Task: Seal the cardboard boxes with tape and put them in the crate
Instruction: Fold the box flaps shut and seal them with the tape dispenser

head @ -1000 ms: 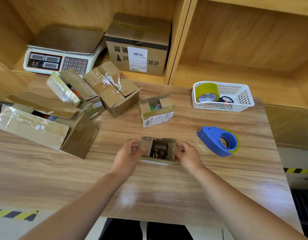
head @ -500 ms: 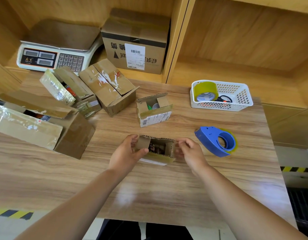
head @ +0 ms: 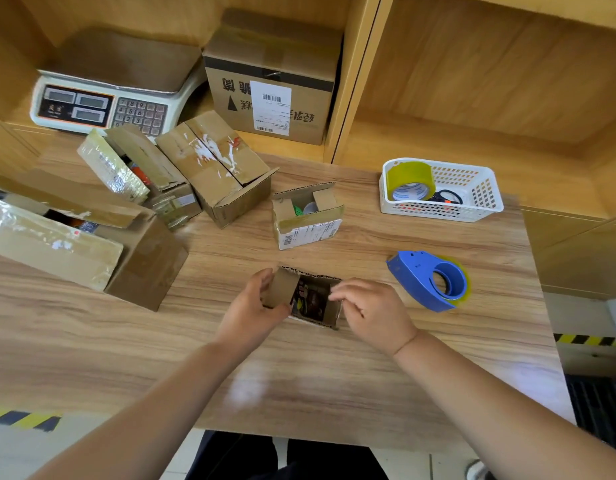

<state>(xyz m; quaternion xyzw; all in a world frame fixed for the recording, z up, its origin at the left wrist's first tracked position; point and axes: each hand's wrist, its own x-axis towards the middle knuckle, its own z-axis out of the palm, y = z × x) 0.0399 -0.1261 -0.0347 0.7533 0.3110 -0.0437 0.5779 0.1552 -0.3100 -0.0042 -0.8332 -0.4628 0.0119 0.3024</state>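
Flaps of the small box at frame centre may spring open once released. The left hand pinches one, the right hand seemingly the other; the tape dispenser lies apart, rightward.

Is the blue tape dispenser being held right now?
No, the blue tape dispenser lies alone on the wooden table.

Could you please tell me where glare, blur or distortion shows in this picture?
Head view: soft glare patch on the light wooden table near its front edge; white shine on clear tape across the large brown cardboard box; wide-angle bowing of the table's edges; forearms soft, the left hand and right hand at the small open cardboard box sharper.
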